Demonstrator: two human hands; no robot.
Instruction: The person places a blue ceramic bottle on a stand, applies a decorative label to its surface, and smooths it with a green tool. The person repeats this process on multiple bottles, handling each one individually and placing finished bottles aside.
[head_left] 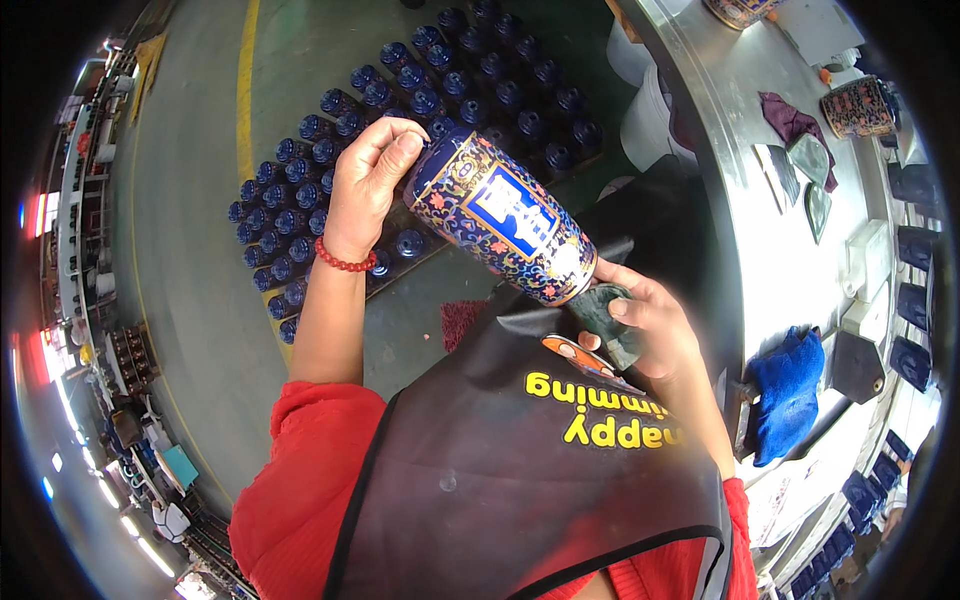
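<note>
a patterned bottle point(515, 225), blue and floral with gold edging, is held tilted in the air in front of a dark apron point(480, 470). the left hand point(375, 180) grips its upper, plain blue end. the right hand point(650, 320) is clasped around a dark green pad point(612, 325) at the lower end; whether its fingers also bear weight cannot be told. rows of dark blue bottles point(425, 100) stand beyond; a metal desk point(715, 230) is at right. for what looks like smoothing or wiping, a firm left grip, slow turning and light, even pad pressure should protect the decorated surface.
</note>
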